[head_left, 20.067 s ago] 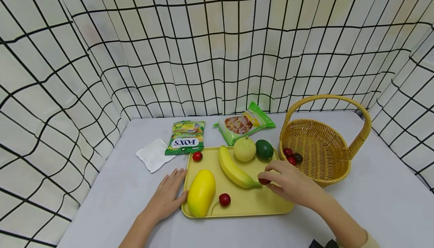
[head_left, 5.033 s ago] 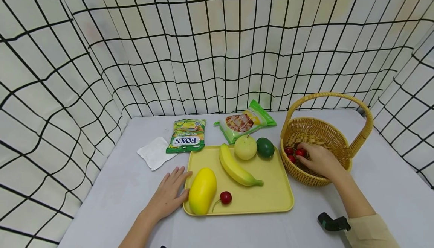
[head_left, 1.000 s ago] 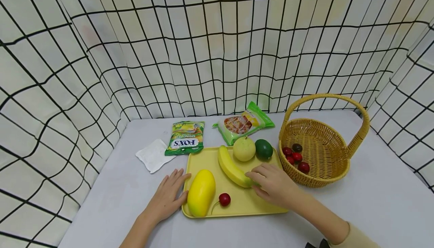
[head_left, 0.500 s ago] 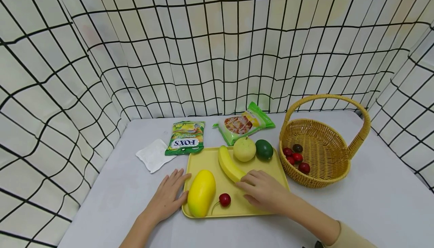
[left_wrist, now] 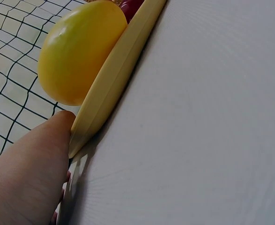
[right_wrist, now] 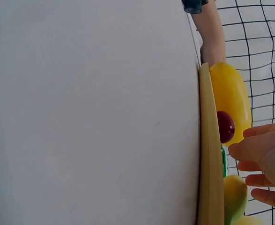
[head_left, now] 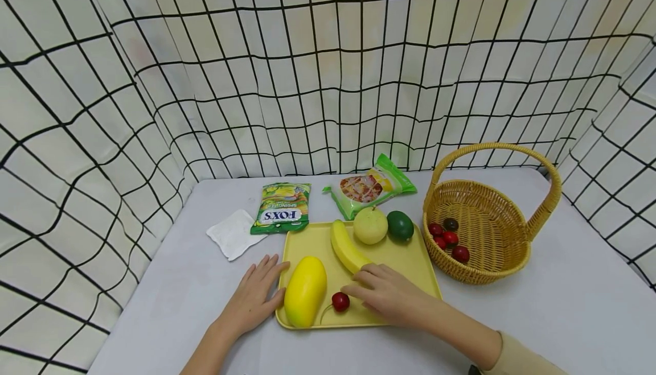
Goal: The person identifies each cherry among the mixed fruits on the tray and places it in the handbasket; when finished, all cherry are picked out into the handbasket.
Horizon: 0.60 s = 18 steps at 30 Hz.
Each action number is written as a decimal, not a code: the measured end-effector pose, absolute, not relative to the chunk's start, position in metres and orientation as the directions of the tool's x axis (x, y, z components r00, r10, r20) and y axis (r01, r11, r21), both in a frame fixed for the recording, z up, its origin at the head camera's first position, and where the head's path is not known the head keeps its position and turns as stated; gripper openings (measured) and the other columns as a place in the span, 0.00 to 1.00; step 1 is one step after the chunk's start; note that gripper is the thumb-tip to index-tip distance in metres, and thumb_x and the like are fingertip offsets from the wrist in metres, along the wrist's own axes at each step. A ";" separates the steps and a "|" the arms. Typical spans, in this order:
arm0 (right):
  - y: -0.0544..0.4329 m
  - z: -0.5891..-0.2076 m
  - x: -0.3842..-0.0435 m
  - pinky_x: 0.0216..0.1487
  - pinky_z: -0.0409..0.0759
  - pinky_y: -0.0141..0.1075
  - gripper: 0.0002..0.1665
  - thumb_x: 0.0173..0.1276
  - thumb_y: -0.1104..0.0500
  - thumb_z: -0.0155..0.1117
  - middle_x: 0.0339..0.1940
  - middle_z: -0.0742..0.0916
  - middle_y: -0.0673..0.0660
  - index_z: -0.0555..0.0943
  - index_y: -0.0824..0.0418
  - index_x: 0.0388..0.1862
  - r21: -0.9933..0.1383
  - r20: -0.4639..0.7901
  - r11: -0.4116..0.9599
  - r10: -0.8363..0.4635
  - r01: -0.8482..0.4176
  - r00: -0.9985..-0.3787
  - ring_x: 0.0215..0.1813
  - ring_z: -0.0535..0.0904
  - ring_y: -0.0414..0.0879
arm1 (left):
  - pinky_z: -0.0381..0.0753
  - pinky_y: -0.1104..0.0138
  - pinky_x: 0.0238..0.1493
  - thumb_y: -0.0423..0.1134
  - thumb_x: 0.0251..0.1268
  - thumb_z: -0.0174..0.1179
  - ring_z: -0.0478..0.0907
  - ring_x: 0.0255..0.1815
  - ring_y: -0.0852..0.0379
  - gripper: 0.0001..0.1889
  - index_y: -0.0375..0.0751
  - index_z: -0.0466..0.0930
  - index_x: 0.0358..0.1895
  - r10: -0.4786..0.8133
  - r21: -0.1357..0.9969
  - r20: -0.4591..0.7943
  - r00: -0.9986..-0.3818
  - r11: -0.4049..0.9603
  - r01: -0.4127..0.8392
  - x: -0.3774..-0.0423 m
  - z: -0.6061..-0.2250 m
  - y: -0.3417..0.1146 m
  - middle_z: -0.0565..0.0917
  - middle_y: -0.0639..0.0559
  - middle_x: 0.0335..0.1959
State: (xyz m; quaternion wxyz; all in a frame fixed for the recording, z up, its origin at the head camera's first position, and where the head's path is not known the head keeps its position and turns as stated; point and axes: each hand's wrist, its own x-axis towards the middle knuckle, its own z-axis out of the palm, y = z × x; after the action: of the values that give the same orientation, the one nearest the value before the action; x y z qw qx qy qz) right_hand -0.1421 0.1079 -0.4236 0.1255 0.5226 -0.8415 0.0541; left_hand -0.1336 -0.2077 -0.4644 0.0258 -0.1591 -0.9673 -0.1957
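Note:
My left hand (head_left: pixel 251 294) lies with spread fingers at the left edge of the yellow tray (head_left: pixel 389 312); its thumb touches the rim. A yellow mango (head_left: pixel 306 292) lies just inside that edge. My right hand (head_left: pixel 388 294) is over the tray's front part, thumb and fingers apart, the fingertips close to a dark red cherry (head_left: pixel 340 301) with a stem. In the right wrist view nothing is between the thumb and fingers, and the cherry (right_wrist: pixel 225 127) sits just beyond the thumb tip. The right hand hides the stem end of the banana (head_left: pixel 348 248).
A wicker basket (head_left: pixel 489 233) with several cherries stands right of the tray. A pale round fruit (head_left: pixel 370 225) and a dark green fruit (head_left: pixel 400 226) lie at the tray's back. Behind are a green FOX'S bag (head_left: pixel 281 207), another snack bag (head_left: pixel 365 187) and a white packet (head_left: pixel 236 234).
Over the last second my right hand has moved left across the tray, from the banana's tip to beside the cherry. Since 20 seconds ago, more cherries are in the basket. The left hand stays.

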 end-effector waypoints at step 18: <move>0.098 -0.433 -0.139 0.55 0.70 0.36 0.26 0.58 0.61 0.64 0.44 0.79 0.48 0.73 0.47 0.56 0.065 0.267 0.392 -0.893 -0.918 -0.363 0.50 0.71 0.45 | 0.44 0.48 0.68 0.49 0.63 0.53 0.49 0.71 0.45 0.27 0.49 0.64 0.65 0.302 0.376 0.100 -0.948 0.871 0.317 -0.134 -0.463 -0.207 0.58 0.44 0.69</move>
State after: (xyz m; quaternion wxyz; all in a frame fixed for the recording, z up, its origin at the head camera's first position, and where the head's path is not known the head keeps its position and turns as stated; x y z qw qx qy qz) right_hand -0.1389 0.0978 -0.4325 0.1304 0.5493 -0.8240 0.0476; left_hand -0.1338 -0.2067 -0.4628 0.0191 -0.1599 -0.9670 -0.1974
